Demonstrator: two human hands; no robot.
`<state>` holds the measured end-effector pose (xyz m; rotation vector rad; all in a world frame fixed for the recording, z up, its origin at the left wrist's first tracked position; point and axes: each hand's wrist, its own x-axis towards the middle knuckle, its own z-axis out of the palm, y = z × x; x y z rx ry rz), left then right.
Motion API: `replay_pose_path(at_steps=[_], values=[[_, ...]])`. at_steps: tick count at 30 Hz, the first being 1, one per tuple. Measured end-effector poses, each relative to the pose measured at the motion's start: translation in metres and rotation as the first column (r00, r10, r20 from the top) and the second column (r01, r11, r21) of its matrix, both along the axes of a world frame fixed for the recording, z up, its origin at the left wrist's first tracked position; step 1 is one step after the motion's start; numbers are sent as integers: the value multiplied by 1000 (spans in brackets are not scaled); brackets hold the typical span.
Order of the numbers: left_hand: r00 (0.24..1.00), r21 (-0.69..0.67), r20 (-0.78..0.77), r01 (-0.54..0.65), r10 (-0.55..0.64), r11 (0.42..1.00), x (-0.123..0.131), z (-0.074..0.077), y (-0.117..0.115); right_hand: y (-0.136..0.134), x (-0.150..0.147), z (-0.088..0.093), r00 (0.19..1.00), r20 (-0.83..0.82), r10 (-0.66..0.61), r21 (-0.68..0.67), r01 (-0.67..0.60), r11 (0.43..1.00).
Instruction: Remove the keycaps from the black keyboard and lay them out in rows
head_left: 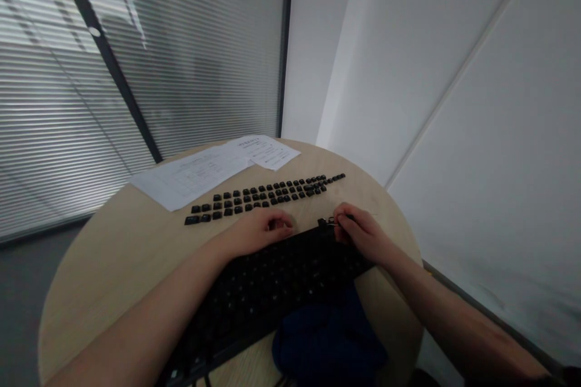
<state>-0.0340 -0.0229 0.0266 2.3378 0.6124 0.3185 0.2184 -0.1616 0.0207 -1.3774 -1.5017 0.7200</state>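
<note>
A black keyboard [272, 284] lies on a round wooden table [113, 254], most of its keycaps off. Rows of loose black keycaps [267, 193] are laid out on the table beyond it. My left hand [261, 230] rests curled on the keyboard's far edge, fingers bent inward. My right hand [361, 233] is closed in a pinch at the keyboard's far right corner, holding a small metal tool [330, 223] against a keycap there.
Two printed paper sheets [204, 172] lie at the table's far side. Window blinds stand at left, white wall panels at right. A dark blue cloth item [327, 344] lies at the table's near edge, against the keyboard.
</note>
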Motion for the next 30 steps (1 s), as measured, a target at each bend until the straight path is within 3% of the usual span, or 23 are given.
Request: replay_pose_path(at_steps=[5,13,18,24,26,30], values=[[992,-132,118,-36,52,991,-1,-1,-2,14,-27,20,977,143,161,45,-169,985],[977,-350,154,-87,149,933,3,-1,-3,20,-53,4,926,352,139,204,-221,954],[960,-382,152,-162,234,910,5,-6,3,18,-49,-2,812,582,-34,325,-194,926],[931,-436,217,-178,295,882,5,-10,10,16,-37,0,716,627,-307,501,-69,863],[933,-471,240,-130,269,872,5,-11,9,18,-35,-1,720,627,-298,494,-71,867],[967,-496,215,-10,134,868,4,-9,4,23,-36,-9,734,664,-143,329,-116,937]])
